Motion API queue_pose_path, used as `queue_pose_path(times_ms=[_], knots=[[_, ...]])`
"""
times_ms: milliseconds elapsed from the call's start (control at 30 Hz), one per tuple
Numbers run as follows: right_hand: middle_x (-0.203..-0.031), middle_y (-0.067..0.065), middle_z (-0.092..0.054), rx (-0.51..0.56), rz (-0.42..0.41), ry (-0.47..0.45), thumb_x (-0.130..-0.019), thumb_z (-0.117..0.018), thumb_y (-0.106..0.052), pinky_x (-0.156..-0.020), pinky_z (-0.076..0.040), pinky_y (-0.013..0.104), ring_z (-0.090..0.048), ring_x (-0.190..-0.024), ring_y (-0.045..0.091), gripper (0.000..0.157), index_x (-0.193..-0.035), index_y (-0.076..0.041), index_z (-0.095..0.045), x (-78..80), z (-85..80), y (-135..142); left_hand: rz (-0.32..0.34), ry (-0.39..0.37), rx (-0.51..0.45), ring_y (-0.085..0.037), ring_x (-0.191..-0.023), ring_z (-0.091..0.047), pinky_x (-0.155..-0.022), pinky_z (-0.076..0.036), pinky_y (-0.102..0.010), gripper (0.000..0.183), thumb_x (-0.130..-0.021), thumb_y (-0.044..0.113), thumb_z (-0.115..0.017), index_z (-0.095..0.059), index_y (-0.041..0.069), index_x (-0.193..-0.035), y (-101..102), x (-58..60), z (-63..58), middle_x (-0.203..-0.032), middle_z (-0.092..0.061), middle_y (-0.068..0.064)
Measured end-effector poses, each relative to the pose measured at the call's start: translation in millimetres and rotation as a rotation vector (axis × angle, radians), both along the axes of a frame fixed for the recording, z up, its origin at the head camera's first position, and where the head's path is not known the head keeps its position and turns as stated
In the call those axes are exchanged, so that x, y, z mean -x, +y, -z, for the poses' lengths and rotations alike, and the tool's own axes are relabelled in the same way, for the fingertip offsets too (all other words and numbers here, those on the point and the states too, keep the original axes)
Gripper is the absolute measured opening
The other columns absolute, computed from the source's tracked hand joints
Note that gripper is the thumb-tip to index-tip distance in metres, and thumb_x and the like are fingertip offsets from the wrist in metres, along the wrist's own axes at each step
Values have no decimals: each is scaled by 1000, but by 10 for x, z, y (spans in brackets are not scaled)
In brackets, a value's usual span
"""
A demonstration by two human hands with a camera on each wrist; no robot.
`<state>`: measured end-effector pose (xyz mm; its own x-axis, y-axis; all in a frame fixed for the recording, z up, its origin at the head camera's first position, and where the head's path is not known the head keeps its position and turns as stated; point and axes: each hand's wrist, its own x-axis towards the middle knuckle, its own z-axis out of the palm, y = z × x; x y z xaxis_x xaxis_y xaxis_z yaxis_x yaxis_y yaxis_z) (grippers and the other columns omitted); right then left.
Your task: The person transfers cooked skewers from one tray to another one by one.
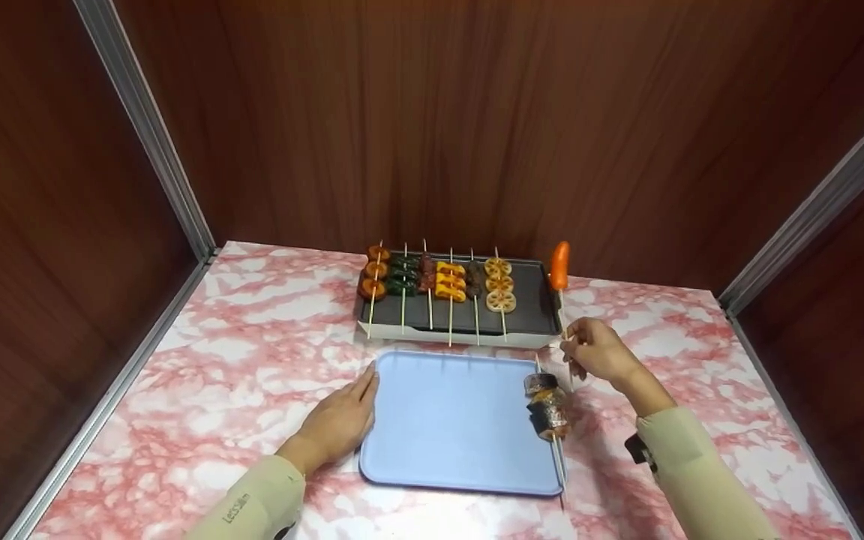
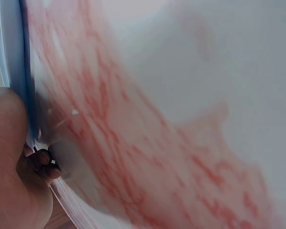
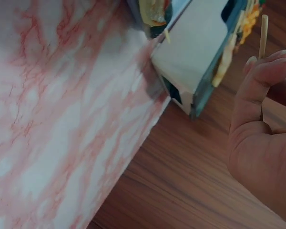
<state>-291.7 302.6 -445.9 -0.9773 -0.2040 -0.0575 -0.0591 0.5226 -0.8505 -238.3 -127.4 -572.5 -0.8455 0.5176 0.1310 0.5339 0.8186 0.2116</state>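
My right hand (image 1: 601, 351) pinches the stick of a skewered orange-red sausage (image 1: 560, 265), raised beside the grill's right end. In the right wrist view, the bare stick end (image 3: 264, 36) pokes out past the fingertips. My left hand (image 1: 338, 420) rests along the left rim of a light blue tray (image 1: 447, 420), its fingers fairly straight. The left wrist view catches only part of that hand (image 2: 7, 162) against the tray rim. Across the tray's right edge lies a skewer of dark-wrapped chunks (image 1: 550, 412), with stick ends reaching past the front rim.
Behind the tray stands a flat grill (image 1: 529, 307) with a row of skewers, among them lotus root slices (image 1: 499, 285), yellow pieces (image 1: 450, 283) and green pieces (image 1: 403, 276). Red-and-white marbled table (image 1: 252, 352) surrounds everything. Brown wood-grain panels (image 1: 432, 120) enclose the back and sides.
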Motion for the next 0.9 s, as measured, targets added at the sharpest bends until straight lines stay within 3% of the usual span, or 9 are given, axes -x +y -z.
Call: queue_pose_path(times_ms=[467, 900], knots=[[-72, 14, -59, 31, -22, 1, -97, -57, 3, -43, -50, 27, -55, -48, 14, 12, -104, 11, -50, -424, -107, 70, 14, 32, -22, -42, -140, -46, -113, -42, -51, 56, -105, 17, -47, -37, -13, -151, 24, -16, -60, -162, -30, -28], [-73, 13, -59, -5, -37, -9, -96, -57, 3, -42, -52, 33, -56, -47, 15, 14, -105, 13, -52, -753, -16, 155, -10, 8, 3, -39, -141, -46, -114, -41, -47, 57, -107, 20, -45, -35, -10, -154, 36, -21, -62, -164, -28, -25]])
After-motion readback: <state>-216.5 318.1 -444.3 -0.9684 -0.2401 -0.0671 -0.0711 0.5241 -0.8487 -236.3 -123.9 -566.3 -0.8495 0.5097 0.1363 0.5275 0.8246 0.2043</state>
